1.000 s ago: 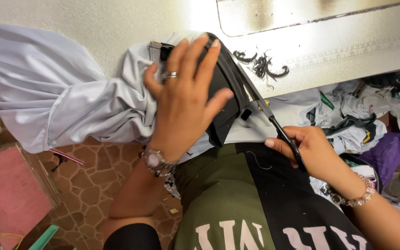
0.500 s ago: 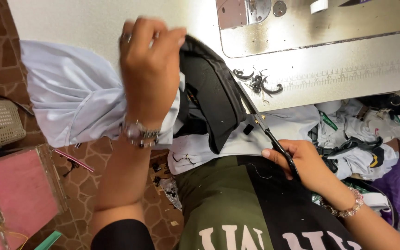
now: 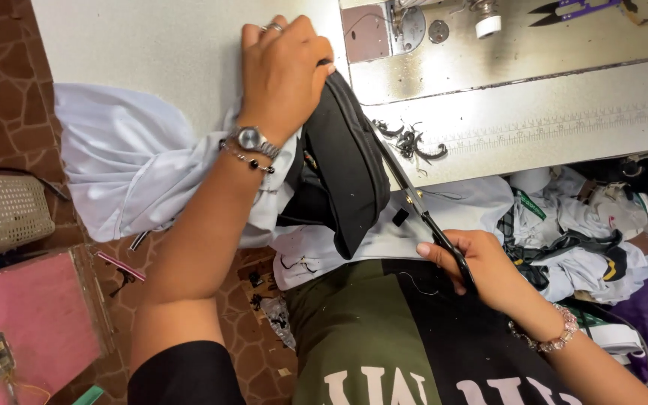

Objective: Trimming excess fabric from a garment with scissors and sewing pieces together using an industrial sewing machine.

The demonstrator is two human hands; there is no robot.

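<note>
My left hand [image 3: 283, 71], with a ring and a wristwatch, presses down on the top of a black fabric piece [image 3: 343, 172] at the edge of the sewing table [image 3: 174, 52]. White cloth [image 3: 136, 169] bunches under and left of that hand and hangs off the table. My right hand [image 3: 481, 274] grips the handles of long black scissors [image 3: 414, 199]. Their blades run up along the right edge of the black fabric.
A sewing machine bed [image 3: 519, 52] with a white bobbin [image 3: 487, 24] and purple thread snips [image 3: 571, 9] lies at the top right. Black fabric scraps [image 3: 410, 141] sit on the table. A heap of cloth [image 3: 586, 232] fills the right. A pink board [image 3: 28, 322] and woven basket [image 3: 1, 214] stand left.
My left hand has slid up and right along the black fabric toward the machine. My right hand with the scissors has stayed near my lap. The view has shifted up the table.
</note>
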